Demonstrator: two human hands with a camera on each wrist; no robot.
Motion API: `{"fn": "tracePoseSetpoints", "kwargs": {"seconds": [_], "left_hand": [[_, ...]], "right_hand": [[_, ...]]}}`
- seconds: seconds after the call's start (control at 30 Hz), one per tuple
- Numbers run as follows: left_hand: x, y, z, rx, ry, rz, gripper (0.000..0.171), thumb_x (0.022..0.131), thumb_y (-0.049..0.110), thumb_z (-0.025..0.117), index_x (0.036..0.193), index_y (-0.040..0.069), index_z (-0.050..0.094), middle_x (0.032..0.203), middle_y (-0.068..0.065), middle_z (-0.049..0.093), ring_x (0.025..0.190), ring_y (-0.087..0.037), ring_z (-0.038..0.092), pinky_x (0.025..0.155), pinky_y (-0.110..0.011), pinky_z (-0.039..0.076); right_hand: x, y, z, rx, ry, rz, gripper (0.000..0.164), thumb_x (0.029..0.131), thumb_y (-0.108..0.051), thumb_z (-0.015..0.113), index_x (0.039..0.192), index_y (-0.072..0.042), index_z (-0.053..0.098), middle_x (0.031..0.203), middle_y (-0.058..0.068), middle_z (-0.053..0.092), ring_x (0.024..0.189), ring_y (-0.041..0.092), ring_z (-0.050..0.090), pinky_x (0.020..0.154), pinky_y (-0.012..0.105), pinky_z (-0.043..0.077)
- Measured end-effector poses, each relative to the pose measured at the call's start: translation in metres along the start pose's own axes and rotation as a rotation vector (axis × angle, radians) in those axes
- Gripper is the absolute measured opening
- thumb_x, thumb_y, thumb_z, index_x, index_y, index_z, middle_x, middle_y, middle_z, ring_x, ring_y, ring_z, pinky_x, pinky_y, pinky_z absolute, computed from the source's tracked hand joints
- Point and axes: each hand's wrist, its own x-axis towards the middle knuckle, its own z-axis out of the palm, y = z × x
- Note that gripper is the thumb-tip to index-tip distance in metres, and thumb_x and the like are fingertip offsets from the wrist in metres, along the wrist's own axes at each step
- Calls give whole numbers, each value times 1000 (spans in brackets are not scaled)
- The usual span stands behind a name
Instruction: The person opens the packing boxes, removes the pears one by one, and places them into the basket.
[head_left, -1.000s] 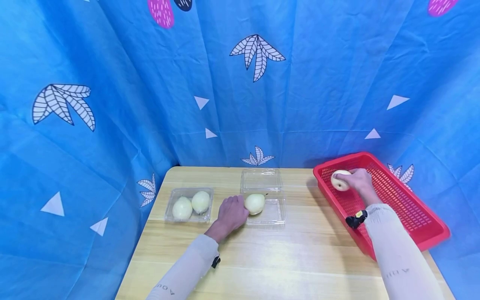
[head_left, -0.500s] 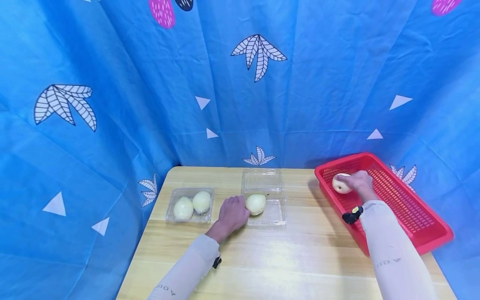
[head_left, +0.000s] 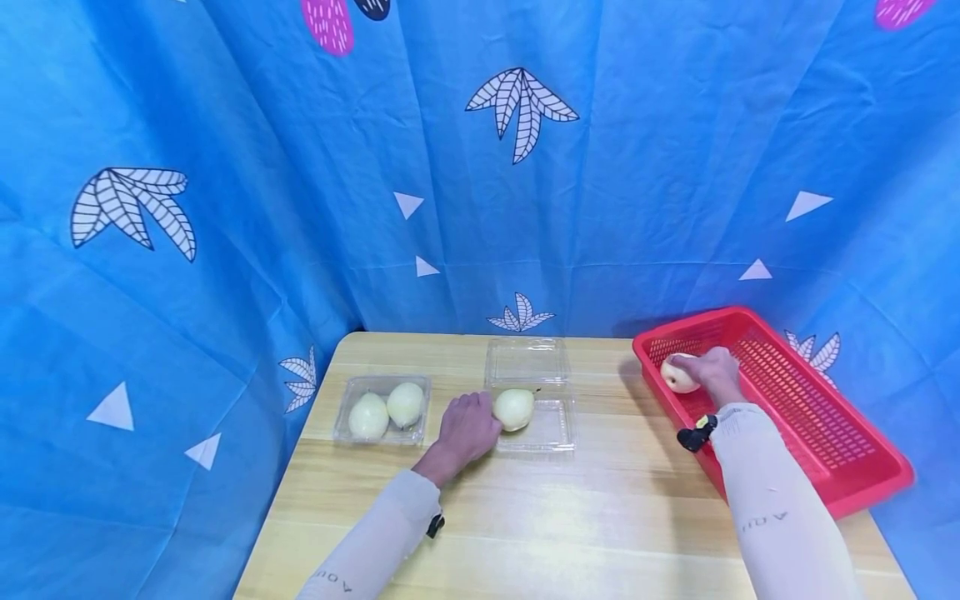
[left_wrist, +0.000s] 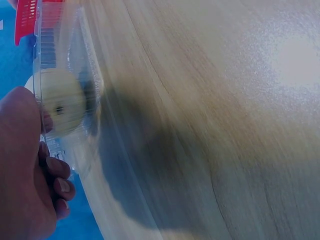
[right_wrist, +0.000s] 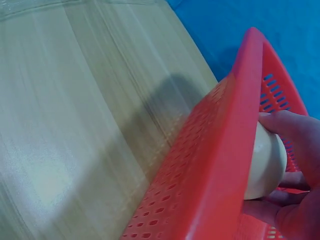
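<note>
My right hand [head_left: 716, 372] grips a pale yellow pear [head_left: 678, 373] inside the red plastic basket [head_left: 873, 492]. In the right wrist view, thumb and fingers curl round that pear [right_wrist: 265, 165], close behind the basket's near wall [right_wrist: 215, 165]. My left hand [head_left: 468, 427] holds the left edge of an open clear plastic clamshell box [head_left: 551, 429]. Another pear [head_left: 514, 410] lies in this box, right by the fingers, its stem pointing right. The left wrist view shows this pear [left_wrist: 62, 102] through the clear wall, with the other fingers of the left hand [left_wrist: 22, 165] curled below.
Left of the left hand, a second clear box [head_left: 341, 425] holds two pears [head_left: 368, 417]. The opened lid [head_left: 527, 360] of the middle box lies toward the table's back edge. Blue patterned cloth [head_left: 517, 208] hangs behind the wooden table [head_left: 570, 517].
My right hand has moved slightly left and toward me inside the basket, with the pear in its grip. My left hand stays at the middle box. The head view has shifted a little.
</note>
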Motion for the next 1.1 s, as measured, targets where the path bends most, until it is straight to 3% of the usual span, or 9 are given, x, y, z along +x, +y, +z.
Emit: {"fn": "tracePoseSetpoints", "kwargs": {"seconds": [0.3,0.7,1.0,1.1], "left_hand": [[0,0,2,14,3,3,19,93,32,52,92,14,52,80,-1,56,70,-18,49,70,-30,42],[-1,-1,2,17,18,9,18,92,32,52,90,14,51,79,-1,54,68,-17,48,69,-30,41],[-2,0,1,14,17,11,19,93,32,52,92,13,53,80,-1,55,69,-17,48,69,-30,42],[-2,0,0,10,10,7,20,93,33,52,93,13,54,80,-1,56,70,-17,49,69,-30,43]], "right_hand": [[1,1,2,15,-42,58,54,92,-51,72,76,-8,44,61,2,41,64,21,48,60,30,37],[1,1,5,31,-47,23,54,91,-51,74,70,-10,44,57,0,40,60,19,49,56,28,38],[-10,-1,-1,14,-36,-11,52,91,-52,72,82,-4,54,65,2,48,70,22,54,60,29,42],[-13,-3,-3,-5,-27,-45,50,92,-49,72,78,-5,54,62,1,45,68,22,51,60,30,42]]}}
